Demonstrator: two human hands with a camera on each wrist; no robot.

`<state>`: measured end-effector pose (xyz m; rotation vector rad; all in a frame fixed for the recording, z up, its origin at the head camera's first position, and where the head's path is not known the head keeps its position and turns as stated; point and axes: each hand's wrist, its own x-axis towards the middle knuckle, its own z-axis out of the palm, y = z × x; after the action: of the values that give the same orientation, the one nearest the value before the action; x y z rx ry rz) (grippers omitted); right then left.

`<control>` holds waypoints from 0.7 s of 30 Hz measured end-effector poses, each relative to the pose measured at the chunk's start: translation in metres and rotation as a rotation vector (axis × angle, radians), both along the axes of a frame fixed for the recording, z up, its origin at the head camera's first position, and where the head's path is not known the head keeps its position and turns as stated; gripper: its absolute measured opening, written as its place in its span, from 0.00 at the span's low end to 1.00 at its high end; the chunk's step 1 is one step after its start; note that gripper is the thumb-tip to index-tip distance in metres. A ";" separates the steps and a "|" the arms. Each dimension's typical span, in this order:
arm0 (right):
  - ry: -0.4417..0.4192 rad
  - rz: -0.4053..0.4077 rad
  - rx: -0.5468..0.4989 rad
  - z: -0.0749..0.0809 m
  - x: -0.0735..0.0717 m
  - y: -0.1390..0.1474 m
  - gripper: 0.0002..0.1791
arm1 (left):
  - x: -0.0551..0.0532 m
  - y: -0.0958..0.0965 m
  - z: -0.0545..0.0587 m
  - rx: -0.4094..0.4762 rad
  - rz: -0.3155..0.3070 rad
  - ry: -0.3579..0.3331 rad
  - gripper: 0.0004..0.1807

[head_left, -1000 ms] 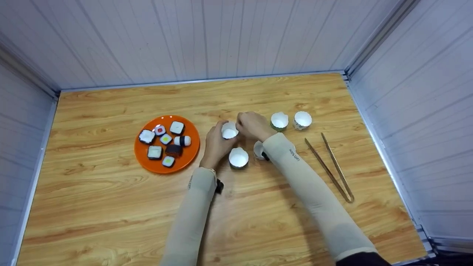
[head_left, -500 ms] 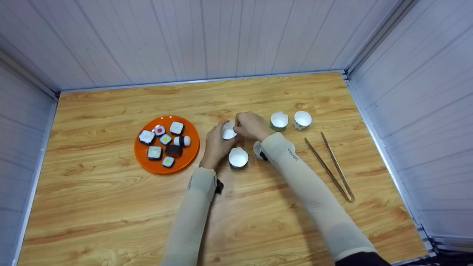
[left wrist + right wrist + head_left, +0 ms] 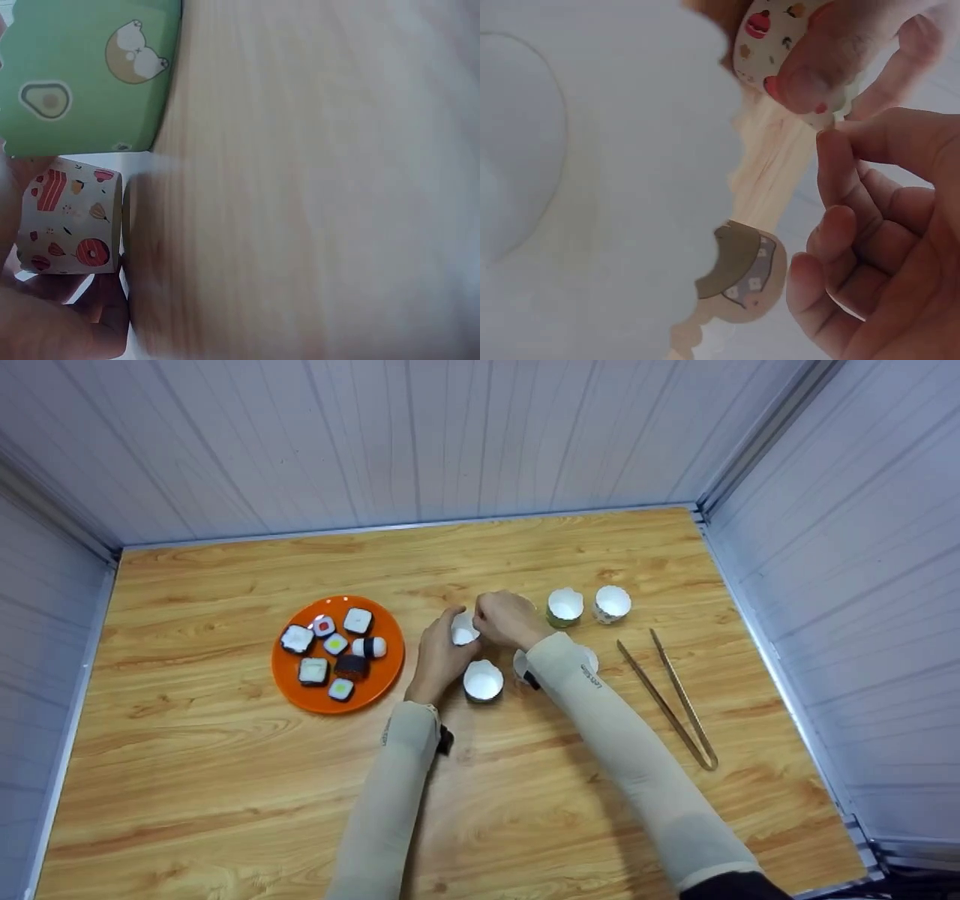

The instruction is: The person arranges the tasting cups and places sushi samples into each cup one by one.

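Observation:
A small white paper baking cup (image 3: 464, 630) with printed red desserts is between my hands. My left hand (image 3: 439, 656) grips it from the left side, the fingers curled round its wall (image 3: 75, 217). My right hand (image 3: 510, 619) pinches the cup's rim between thumb and forefinger, as the right wrist view shows. Just in front of the hands stands another cup (image 3: 483, 681); a green cup (image 3: 90, 82) with avocado and animal prints fills the top left of the left wrist view. Under the right forearm, two more cups are partly hidden.
An orange plate (image 3: 289, 679) holding several sushi pieces (image 3: 358, 621) lies to the left. At the back right stand a green paper cup (image 3: 565, 606) and a white one (image 3: 613, 604). Metal tongs (image 3: 679, 712) lie spread on the right. Pale walls (image 3: 480, 442) bound the wooden table.
My right hand has shifted slightly left and now covers more of the held cup's right rim. The left hand keeps its grip, and the other cups stay put.

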<state>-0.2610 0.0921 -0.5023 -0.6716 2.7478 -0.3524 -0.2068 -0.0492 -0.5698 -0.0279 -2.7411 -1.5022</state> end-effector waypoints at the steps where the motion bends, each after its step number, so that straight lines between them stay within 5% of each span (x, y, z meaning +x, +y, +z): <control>1: 0.005 0.005 0.005 0.000 0.000 0.000 0.10 | 0.000 0.000 0.000 0.005 -0.002 -0.003 0.32; 10: -0.001 0.029 -0.014 0.007 0.001 0.002 0.10 | 0.000 0.001 0.000 0.008 0.012 -0.035 0.40; 21: 0.053 -0.048 -0.038 0.014 0.001 0.003 0.10 | 0.002 -0.003 -0.003 0.065 0.015 -0.006 0.48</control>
<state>-0.2603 0.0954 -0.4883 -0.6339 2.8182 -0.4044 -0.2046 -0.0521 -0.5730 -0.0022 -2.6892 -1.5886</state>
